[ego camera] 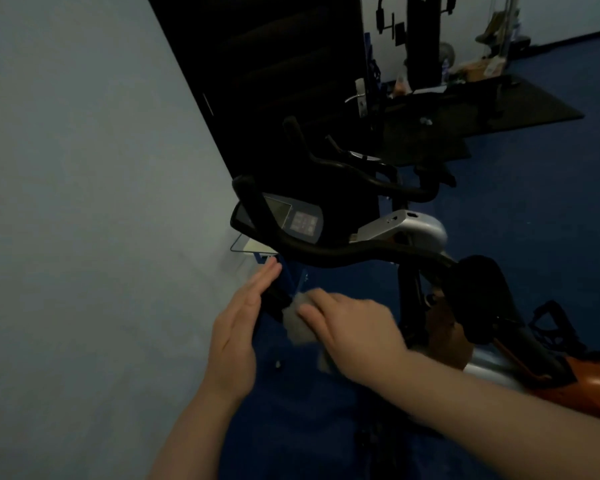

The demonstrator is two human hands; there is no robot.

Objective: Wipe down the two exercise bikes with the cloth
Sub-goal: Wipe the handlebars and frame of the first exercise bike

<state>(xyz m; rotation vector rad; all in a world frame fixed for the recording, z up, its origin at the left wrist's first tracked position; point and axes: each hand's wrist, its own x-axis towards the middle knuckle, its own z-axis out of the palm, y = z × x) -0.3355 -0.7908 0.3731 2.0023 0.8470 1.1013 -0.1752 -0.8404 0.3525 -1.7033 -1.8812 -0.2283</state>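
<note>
My right hand (352, 327) presses the grey cloth (300, 318) against the near end of the black handlebar (343, 252) of the nearer exercise bike (413, 233), fingers curled over the fabric so it wraps the bar. My left hand (238, 327) lies flat, fingers straight and together, against the opposite side of that end, apparently to brace it against the wiping pressure. The console (293, 218) sits above. The second bike (368, 174) stands behind, beside the dark door (274, 81).

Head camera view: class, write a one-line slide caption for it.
Right hand presses a grey cloth to the near exercise bike's handlebar; open left hand steadies its end.
</note>
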